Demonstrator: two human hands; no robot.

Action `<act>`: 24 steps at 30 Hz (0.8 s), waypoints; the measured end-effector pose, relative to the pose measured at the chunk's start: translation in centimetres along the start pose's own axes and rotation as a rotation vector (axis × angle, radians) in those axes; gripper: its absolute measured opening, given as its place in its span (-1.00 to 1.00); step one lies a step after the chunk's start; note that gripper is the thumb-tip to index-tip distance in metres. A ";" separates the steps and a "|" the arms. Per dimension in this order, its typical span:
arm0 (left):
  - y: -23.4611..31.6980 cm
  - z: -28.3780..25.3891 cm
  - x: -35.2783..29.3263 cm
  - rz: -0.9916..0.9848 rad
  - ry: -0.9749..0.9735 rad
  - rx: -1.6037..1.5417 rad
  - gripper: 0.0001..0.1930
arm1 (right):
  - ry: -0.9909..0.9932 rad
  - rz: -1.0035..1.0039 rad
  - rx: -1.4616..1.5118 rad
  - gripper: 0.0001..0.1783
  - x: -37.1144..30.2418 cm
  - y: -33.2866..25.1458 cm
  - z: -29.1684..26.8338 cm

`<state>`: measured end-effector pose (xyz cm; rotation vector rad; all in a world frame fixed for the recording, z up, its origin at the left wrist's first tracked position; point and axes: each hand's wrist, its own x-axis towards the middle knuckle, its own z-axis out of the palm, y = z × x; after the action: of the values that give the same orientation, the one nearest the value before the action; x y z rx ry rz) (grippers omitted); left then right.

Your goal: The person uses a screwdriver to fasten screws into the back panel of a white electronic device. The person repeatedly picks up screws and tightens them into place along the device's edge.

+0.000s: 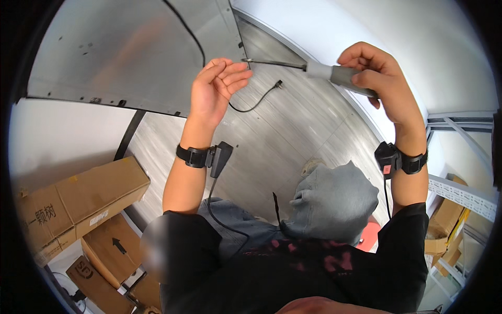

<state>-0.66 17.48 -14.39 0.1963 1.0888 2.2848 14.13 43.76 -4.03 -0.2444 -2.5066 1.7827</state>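
Note:
My right hand point(384, 78) is wrapped round the grey handle of a screwdriver point(350, 78), which has a pale collar and a long thin dark shaft. The shaft points left, its tip close to the edge of a large grey metal panel point(130, 52) and beside the fingers of my left hand point(219, 81). That hand is raised palm up with its fingers apart and slightly bent, and I see nothing held in it. Whether the tip touches a screw is too small to tell. Small dark fasteners dot the panel's edges.
A black power cord point(251, 110) with a plug lies on the grey wood-look floor point(272, 136). Cardboard boxes point(94, 193) are stacked at the left. At the right stand a white metal rack point(465, 196) and more cardboard point(444, 225). A red seat point(370, 235) shows beside my knee.

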 end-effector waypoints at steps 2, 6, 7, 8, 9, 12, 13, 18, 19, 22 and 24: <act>-1.9 -1.0 1.1 -0.071 0.082 0.118 -0.79 | 0.028 0.058 0.059 -0.72 0.3 3.4 -2.6; -4.9 -3.9 1.8 -0.121 0.306 0.279 -0.80 | 0.156 0.149 0.263 -0.67 1.3 10.6 -4.9; -6.3 -5.1 1.8 -0.134 0.354 0.304 -0.81 | 0.193 0.189 0.313 -0.66 1.2 12.1 -4.9; -7.9 -6.7 1.9 -0.146 0.403 0.327 -0.82 | 0.228 0.229 0.361 -0.65 1.1 13.5 -4.7; -9.2 -8.1 1.7 -0.149 0.458 0.352 -0.83 | 0.232 0.262 0.420 -0.64 0.8 15.1 -4.4; -14.5 -9.4 -1.1 -0.347 0.508 0.458 -0.85 | 0.166 0.335 0.515 -0.63 0.6 19.5 -2.8; -16.8 -10.6 -2.2 -0.465 0.514 0.458 -0.86 | 0.110 0.356 0.526 -0.66 0.9 20.7 -2.2; -22.9 -12.5 -6.6 -0.677 0.552 0.492 -0.86 | -0.009 0.407 0.478 -0.73 2.7 22.7 0.0; -23.5 -13.2 -7.2 -0.682 0.590 0.458 -0.85 | -0.033 0.401 0.469 -0.74 3.2 22.8 0.4; -24.1 -15.6 -7.6 -0.626 0.674 0.570 -0.87 | -0.096 0.397 0.441 -0.75 4.8 22.9 1.6; -24.4 -19.9 -6.3 -0.488 0.703 0.653 -0.89 | -0.138 0.387 0.411 -0.75 5.8 22.5 2.8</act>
<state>8.05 12.63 -44.89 -0.6054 1.9572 1.5074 10.17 49.31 -26.47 -0.6336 -2.2102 2.4870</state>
